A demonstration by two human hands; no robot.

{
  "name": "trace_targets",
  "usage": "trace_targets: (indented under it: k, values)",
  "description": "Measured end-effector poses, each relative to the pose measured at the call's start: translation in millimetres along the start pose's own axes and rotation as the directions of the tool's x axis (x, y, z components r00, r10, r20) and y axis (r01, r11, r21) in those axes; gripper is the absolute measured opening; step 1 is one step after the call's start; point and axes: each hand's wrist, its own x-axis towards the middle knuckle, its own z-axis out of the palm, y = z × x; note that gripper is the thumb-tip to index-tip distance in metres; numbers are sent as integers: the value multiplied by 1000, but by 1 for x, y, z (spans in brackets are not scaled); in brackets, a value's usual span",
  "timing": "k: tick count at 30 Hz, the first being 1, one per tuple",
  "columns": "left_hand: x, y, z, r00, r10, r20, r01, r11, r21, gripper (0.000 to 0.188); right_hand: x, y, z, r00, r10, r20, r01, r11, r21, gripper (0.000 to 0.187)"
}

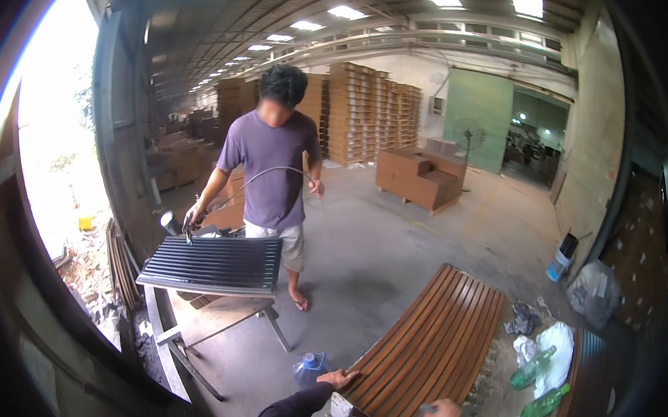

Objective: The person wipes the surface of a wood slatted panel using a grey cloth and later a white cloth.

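A long panel of reddish-brown wooden slats [434,330] slants from the lower middle toward the right. My left hand [338,379] grips its left edge near the close end, with the fingertips over the top. Low in the picture, my right hand [445,412] is closed on a small dark grey thing [428,409] at the panel's near end. What kind of thing it is does not show clearly, and the lower picture edge cuts that hand off.
A co-worker [273,163] holds a hose-fed tool over a black slatted panel [211,264] on a stand. A blue-tinted plastic jug [310,367] stands by my left forearm. Green bottles [534,368] and white cloth [556,351] lie at right. Brown blocks [421,177] stand farther back.
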Motion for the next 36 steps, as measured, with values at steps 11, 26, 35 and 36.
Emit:
trace_targets:
  k: [11,26,35,36]
  values:
    - [2,22,6,960,-63,-272,55,998,-39,76,-45,-121,40,973,-103,-205,151,961,232,18]
    - [7,41,14,966,20,-256,-34,998,-50,82,-23,-130,96,954,-296,-39,299,951,84,40]
    - [2,33,11,956,62,-288,-81,995,-55,79,-47,3,-5,945,279,-172,-274,960,50,33]
    - [-3,29,11,953,21,-302,-47,996,-79,79,-35,-5,15,951,133,-277,-155,986,-57,31]
